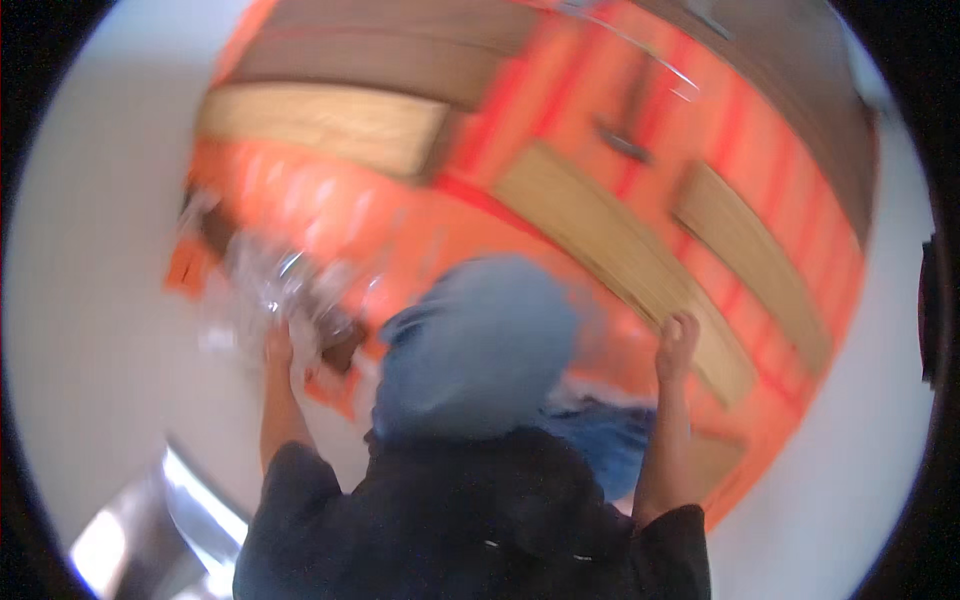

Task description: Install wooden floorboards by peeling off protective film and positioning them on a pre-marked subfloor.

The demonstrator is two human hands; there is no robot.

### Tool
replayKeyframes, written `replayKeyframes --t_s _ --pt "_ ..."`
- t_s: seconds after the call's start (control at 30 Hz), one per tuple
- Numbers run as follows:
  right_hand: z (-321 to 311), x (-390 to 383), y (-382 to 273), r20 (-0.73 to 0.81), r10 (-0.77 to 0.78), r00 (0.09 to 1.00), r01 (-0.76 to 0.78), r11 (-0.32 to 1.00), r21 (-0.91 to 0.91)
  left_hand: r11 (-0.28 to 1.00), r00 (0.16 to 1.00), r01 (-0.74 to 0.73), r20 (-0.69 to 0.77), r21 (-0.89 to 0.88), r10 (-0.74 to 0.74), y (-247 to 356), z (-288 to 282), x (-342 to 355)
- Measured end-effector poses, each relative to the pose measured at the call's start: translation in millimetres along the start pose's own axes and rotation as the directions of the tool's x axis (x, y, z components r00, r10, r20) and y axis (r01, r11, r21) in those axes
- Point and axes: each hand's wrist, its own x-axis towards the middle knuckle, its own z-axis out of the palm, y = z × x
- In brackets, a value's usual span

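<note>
Crumpled clear plastic wrap bunches up at my left hand, whose fingers are closed on it. It is smeared by motion, and a brown piece shows beside it. On the other side, my right hand is curled into a fist over the edge of a long tan plank. Whatever may be inside that fist is hidden. My bent knee in blue jeans comes between the two hands, over an orange sheet.
Another tan plank lies to the right, and a thick tan piece lies far left. Near the top is a dark-headed tool resembling a hammer, by a thin bent metal bar. Brown flooring borders the orange sheet.
</note>
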Motion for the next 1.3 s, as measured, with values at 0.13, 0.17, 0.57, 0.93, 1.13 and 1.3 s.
replayKeyframes --t_s 0.13,0.17,0.57,0.93,1.13,1.3 --pt "-115 -75 -7 -0.100 0.321 0.942 -0.331 0.938 -0.104 0.964 0.667 0.244 0.703 0.103 -0.244 -2 6 30" --pt "-136 -93 -12 -0.134 0.363 0.922 -0.380 0.914 -0.141 0.953 0.590 0.103 0.754 0.285 -0.289 -2 -14 70" --pt "-133 -166 -35 -0.241 0.823 0.515 -0.841 0.429 -0.331 0.713 0.693 -0.376 0.332 -0.591 0.640 461 7 382" --pt "-76 -111 -55 -0.142 0.556 0.819 -0.560 0.719 -0.412 0.778 0.740 -0.047 0.501 -0.626 0.448 499 31 392" --pt "-26 8 -122 0.357 0.833 0.422 -0.606 -0.033 0.794 0.023 0.832 0.048 0.053 -0.999 0.552 483 -8 402" --pt "-74 44 -157 0.655 0.679 0.331 -0.344 -0.560 0.754 -0.515 0.766 -0.010 -0.338 -0.857 0.548 469 -45 395"
